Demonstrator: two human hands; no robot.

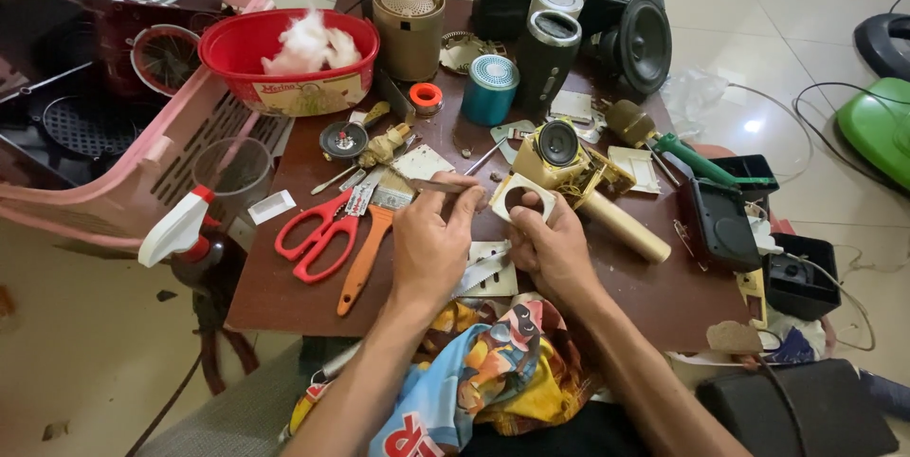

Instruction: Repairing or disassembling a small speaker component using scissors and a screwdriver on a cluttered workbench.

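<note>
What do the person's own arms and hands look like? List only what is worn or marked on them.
Both forearms are bare up to the bottom edge of the picture: no sleeves show. The left hand and the right hand wear no gloves. No watch, bracelet or ring can be made out, and no markings or cables show on either arm.

Pink basket (142, 168) cut off at left edge.

I see bare brown table (284, 296) left of my left hand (428, 246), past the red scissors (318, 229) and orange-handled brush (365, 253). Ahead, speakers (545, 59) and a red bowl (303, 59) crowd the way; right, a black box (716, 225) blocks.
</note>
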